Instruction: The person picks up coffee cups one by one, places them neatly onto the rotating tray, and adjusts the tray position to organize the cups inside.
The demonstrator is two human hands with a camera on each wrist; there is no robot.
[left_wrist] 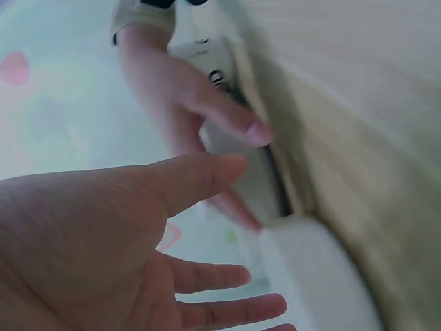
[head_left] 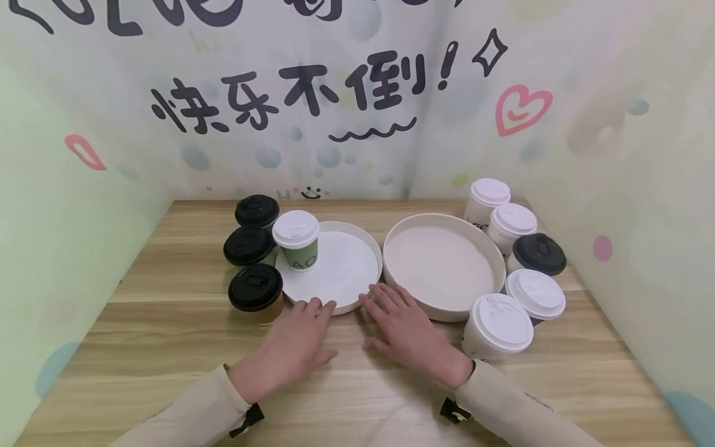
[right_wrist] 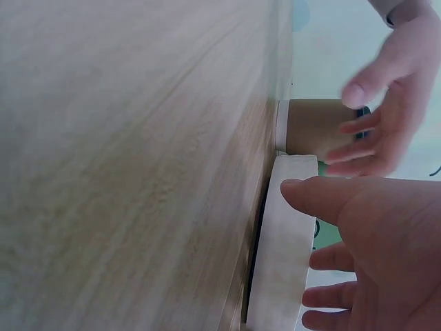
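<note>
My left hand [head_left: 287, 344] is open, its fingertips at the front rim of the left round white tray [head_left: 349, 267]. A green paper cup with a white lid [head_left: 300, 248] stands upright on that tray's left side. My right hand [head_left: 410, 332] reaches to where the two trays meet, fingers straight and fingertips overlapping the rims. Beside it lies the right round tray [head_left: 444, 264], cream-coloured, with nothing on it. In the left wrist view, the left thumb and fingers [left_wrist: 213, 274] are spread, holding nothing. The right wrist view shows the right fingers [right_wrist: 331, 296] extended by a white tray wall [right_wrist: 282, 241].
Three black-lidded cups [head_left: 256, 288] stand in a column left of the left tray. Along the right tray's right side stand several lidded cups [head_left: 503, 326], mostly white-lidded, one black-lidded [head_left: 539, 253]. Printed cloth [head_left: 357, 161] hangs behind the wooden table [head_left: 167, 323] and along both sides.
</note>
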